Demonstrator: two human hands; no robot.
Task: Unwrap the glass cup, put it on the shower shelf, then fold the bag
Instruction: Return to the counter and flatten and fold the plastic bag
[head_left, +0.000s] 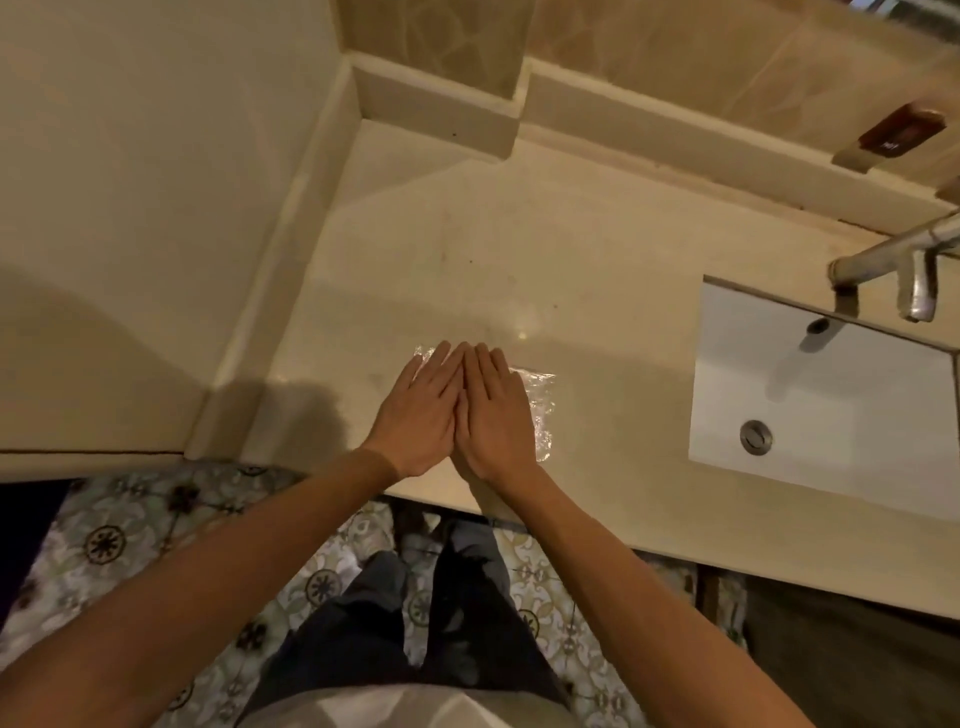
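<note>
A clear plastic bag (540, 415) lies flat on the beige counter (467, 270) near its front edge. My left hand (421, 415) and my right hand (493, 415) rest palm-down on the bag, side by side and touching, fingers straight and pointing away from me. The hands cover most of the bag; only its crinkled right side and a bit of its far left corner show. No glass cup is in view.
A white sink basin (831, 405) with a metal drain (756, 437) is set in the counter to the right, under a metal tap (893, 265). A raised ledge (675, 135) runs along the tiled back wall. A wall stands at left; patterned floor lies below.
</note>
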